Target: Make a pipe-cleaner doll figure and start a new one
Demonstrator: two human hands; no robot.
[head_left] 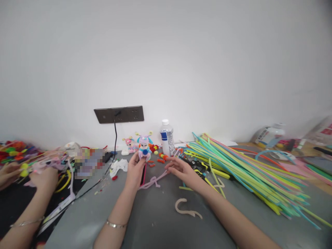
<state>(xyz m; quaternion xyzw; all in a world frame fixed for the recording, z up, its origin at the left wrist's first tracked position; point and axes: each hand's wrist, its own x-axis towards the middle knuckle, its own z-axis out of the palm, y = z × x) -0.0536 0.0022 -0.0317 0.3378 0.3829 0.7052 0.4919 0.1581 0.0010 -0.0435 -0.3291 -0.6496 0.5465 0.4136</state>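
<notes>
My left hand is closed around a small pink and white doll with a blue pompom, holding it upright above a dark phone with a pink edge. My right hand pinches a pink pipe cleaner that runs left into a knotted loop on the grey table. A bent beige pipe cleaner piece lies nearer to me.
A big fan of green, yellow and pink pipe cleaners fills the right. A water bottle, small dolls and a wall socket with a black cable stand behind. Another person's hands work with colourful pieces at the left.
</notes>
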